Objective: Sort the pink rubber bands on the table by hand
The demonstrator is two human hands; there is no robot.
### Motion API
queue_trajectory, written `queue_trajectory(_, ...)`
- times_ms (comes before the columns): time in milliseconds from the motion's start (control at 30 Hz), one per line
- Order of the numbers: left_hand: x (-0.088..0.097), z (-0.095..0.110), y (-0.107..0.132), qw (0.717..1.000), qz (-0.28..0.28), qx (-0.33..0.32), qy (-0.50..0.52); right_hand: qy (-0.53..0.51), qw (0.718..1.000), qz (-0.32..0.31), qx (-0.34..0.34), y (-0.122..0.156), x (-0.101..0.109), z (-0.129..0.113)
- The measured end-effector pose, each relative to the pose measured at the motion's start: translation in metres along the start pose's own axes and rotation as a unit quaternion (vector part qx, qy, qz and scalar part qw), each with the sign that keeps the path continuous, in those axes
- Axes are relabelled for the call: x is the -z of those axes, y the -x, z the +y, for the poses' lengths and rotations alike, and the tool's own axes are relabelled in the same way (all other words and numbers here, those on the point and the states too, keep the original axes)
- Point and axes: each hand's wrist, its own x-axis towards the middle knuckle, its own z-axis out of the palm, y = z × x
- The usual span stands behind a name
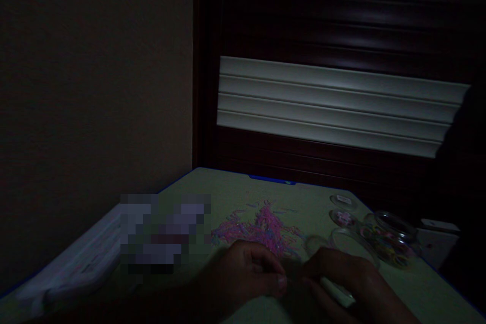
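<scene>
In the dim light at the front of the table, my left hand (pixel 250 271) has its thumb and forefinger pinched together. Something tiny may be between those fingertips, too small and dark to name. Close by on the right, my right hand (pixel 349 278) is curled, with its fingertips pointing at the left hand. A pale, smooth, longish thing (pixel 337 291) shows between its fingers, and its kind is hidden. Just beyond both hands spreads a loose pile of small pink pieces (pixel 268 225), with some blue ones among them.
A clear jar (pixel 393 238) of coloured rings stands at the right edge. Small round clear containers (pixel 343 217) and a clear ring-shaped lid (pixel 353 245) lie beside it. A white box-like thing (pixel 436 238) is farther right. White plastic (pixel 83 248) lies along the left edge of the table (pixel 224 185).
</scene>
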Motion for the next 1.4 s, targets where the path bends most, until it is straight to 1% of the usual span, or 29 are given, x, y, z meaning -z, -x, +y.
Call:
queue_trajectory(33,0.0,0.0,0.0,1.0,-0.002,0.0,0.002,-0.003,1.0,-0.005,-0.012,0.0,0.001,-0.002)
queue_trajectory(133,-0.001,0.001,0.0,1.0,0.001,0.003,0.008,0.005,1.0,-0.01,-0.016,-0.001,-0.001,-0.001)
queue_trajectory(267,-0.001,0.002,0.0,1.0,0.001,0.009,0.01,0.013,1.0,-0.019,-0.006,-0.001,-0.003,0.003)
queue_trajectory(400,-0.002,0.003,0.001,1.0,-0.003,0.01,0.004,0.063,0.997,-0.032,0.022,-0.001,-0.007,0.006)
queue_trajectory(500,-0.002,0.002,0.0,1.0,0.0,0.024,0.001,0.086,0.994,-0.012,0.067,0.0,-0.015,0.014)
queue_trajectory(567,-0.001,0.001,0.0,1.0,0.001,0.029,-0.005,0.067,0.994,0.003,0.086,0.0,-0.02,0.021)
queue_trajectory(667,0.0,0.0,0.0,1.0,-0.004,0.029,-0.008,0.035,0.997,0.003,0.075,0.0,-0.02,0.024)
queue_trajectory(800,0.0,0.0,0.0,1.0,-0.005,0.025,0.007,-0.003,0.999,-0.014,0.043,0.0,-0.009,0.016)
queue_trajectory(900,-0.002,0.0,0.0,1.0,-0.007,0.015,0.013,-0.02,0.999,-0.021,0.027,0.0,-0.006,0.012)
queue_trajectory(1100,-0.002,0.0,-0.001,1.0,-0.008,0.007,0.022,0.048,0.998,-0.026,0.019,0.004,-0.004,0.013)
queue_trajectory(1233,-0.001,0.001,-0.002,1.0,-0.004,0.008,0.004,0.119,0.993,-0.001,0.017,0.008,0.004,0.016)
queue_trajectory(1300,-0.001,0.001,-0.002,1.0,-0.006,0.007,0.002,0.182,0.982,0.026,0.031,0.01,0.008,0.018)
queue_trajectory(1400,-0.002,0.003,-0.001,1.0,-0.001,0.018,-0.007,0.3,0.949,0.077,0.057,0.013,0.015,0.022)
